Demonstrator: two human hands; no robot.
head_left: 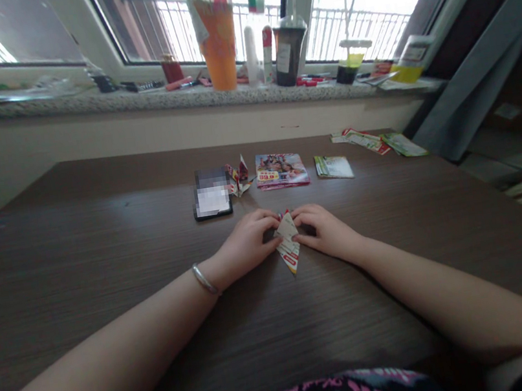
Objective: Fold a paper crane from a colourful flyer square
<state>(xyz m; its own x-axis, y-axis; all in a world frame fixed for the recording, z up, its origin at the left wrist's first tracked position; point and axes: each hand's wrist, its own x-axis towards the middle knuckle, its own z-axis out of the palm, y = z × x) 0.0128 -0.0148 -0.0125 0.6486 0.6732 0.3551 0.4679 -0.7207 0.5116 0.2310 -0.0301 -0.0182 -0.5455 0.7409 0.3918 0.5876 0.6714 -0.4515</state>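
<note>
The left hand (253, 237) and the right hand (327, 228) have their fingers clamped on two sides of the folded paper (288, 243); the leaflets (281, 169) lie farther

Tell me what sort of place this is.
Likely a room in a home, though I can't be sure: a brown table stands by a windowsill cluttered with drink cups, and a railing shows outside.
</note>
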